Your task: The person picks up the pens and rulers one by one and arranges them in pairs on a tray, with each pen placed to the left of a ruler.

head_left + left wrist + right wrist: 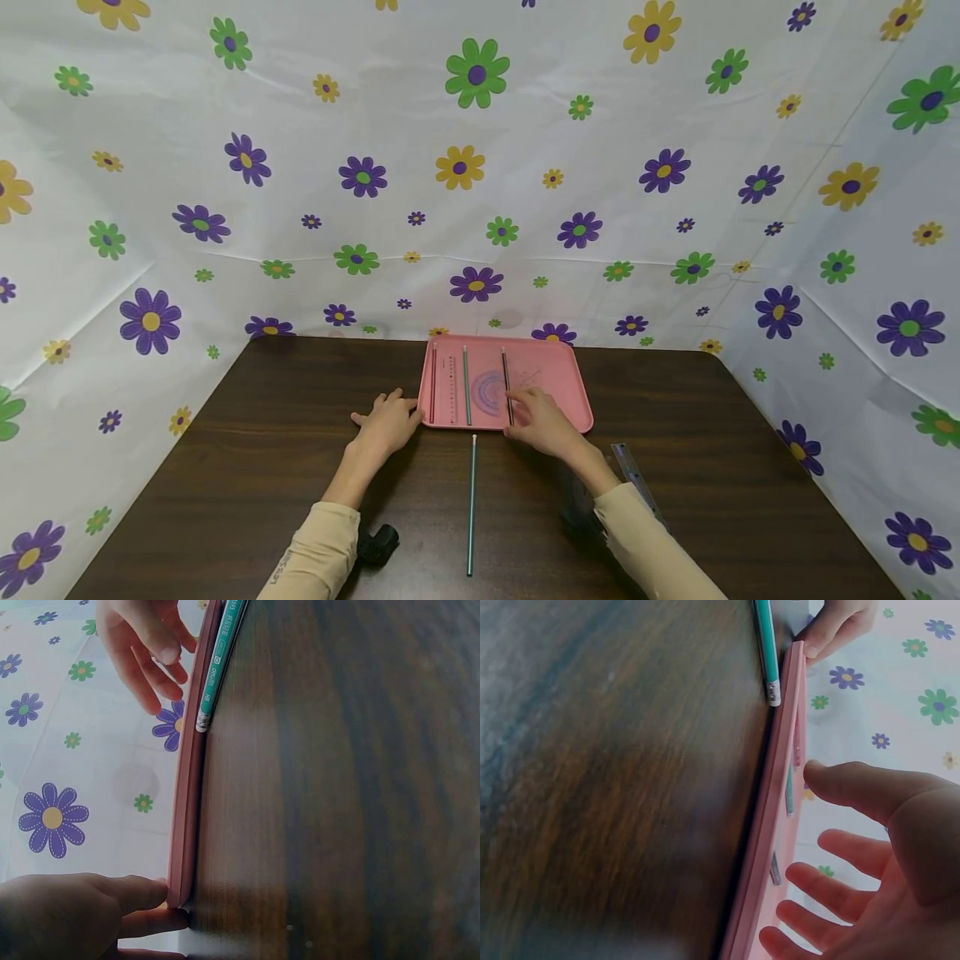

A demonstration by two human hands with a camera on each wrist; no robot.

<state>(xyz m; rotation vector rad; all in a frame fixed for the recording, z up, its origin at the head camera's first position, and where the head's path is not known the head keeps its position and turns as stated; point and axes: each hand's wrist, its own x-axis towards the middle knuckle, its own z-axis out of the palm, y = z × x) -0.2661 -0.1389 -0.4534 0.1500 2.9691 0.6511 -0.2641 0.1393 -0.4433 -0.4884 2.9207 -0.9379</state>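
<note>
A pink tray (581, 400) lies at the far side of the table. Inside it, from left to right, are a dark red pencil (433, 383), a clear ruler (452, 392), a green pencil (467, 387), a bluish protractor (487, 393) and a dark pencil (506, 367). My left hand (390, 423) touches the tray's near left corner with nearly straight fingers. Over the tray's near right part, my right hand (542, 421) is beside the dark pencil; the right wrist view shows its fingers spread and apart from the pencil's end (775, 868).
Another green pencil (472, 504) lies on the dark wooden table (225, 483), its eraser end close to the tray's front edge. Partly behind my right forearm is a flat ruler (633, 475). A flower-patterned sheet (420, 108) hangs along the back and sides.
</note>
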